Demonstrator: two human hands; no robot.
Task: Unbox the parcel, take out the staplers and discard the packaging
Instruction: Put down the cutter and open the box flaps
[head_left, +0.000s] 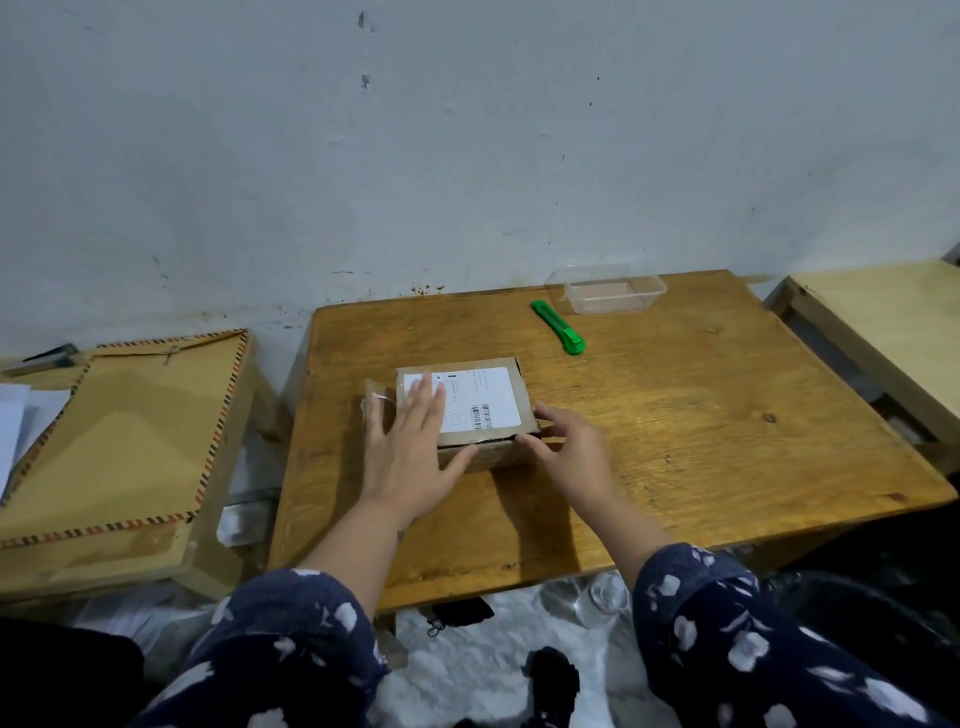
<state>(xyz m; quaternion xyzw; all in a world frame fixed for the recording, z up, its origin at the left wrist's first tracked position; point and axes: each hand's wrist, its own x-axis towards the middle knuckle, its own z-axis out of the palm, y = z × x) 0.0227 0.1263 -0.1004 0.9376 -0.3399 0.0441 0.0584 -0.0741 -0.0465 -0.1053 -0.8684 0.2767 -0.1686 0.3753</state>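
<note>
Wooden table (701, 415) centre frame, against scuffed pale wall (415, 145). Green cutter (558, 328) lying flat at 1 o'clock on table. Clear tub (608, 288) just beyond it, back edge, apart from cutter. Brown envelope (124, 431) with striped border at 9 o'clock, flat on side stand. Pale table (893, 322) at 3 o'clock. Black bin (878, 608) at 5 o'clock, partly hidden.

I see a worn wooden counter (701, 441) against the wall. On it lie a cardboard parcel (483, 405) near the front, a green utility knife (558, 327) behind it, and a clear plastic container (613, 291) at the back edge.
</note>
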